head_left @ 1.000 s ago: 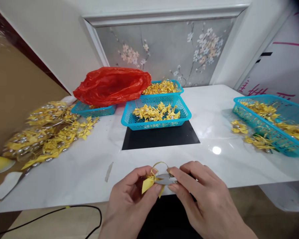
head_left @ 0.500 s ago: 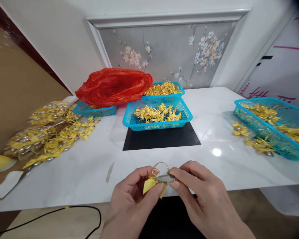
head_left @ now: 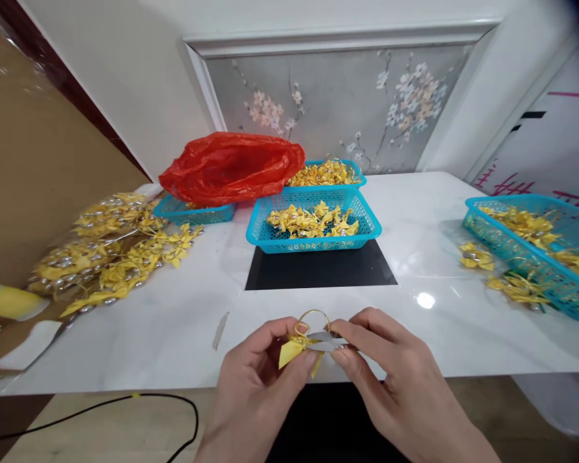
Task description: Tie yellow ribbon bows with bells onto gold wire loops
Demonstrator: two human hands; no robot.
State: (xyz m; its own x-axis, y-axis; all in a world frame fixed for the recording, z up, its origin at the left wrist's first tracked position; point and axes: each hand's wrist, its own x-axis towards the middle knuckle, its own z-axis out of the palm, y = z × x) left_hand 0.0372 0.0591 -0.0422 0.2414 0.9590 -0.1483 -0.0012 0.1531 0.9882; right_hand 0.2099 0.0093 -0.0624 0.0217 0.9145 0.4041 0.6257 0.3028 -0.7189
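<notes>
Head view: the left hand (head_left: 258, 386) is pinching a yellow ribbon bow (head_left: 294, 350); the right hand (head_left: 395, 379) is gripping small snips (head_left: 328, 344), their long axis lying left-right, tips pointing left.

A basket (head_left: 313, 235) is set mid-counter (head_left: 174, 334) on a mat (head_left: 318, 270), with another basket (head_left: 340, 180) right behind it. A bag (head_left: 231, 167) is slumped over a third basket (head_left: 193, 212) to the left. Bows (head_left: 110, 257) are piled far left; a fourth basket (head_left: 535, 257) is parked far right.
</notes>
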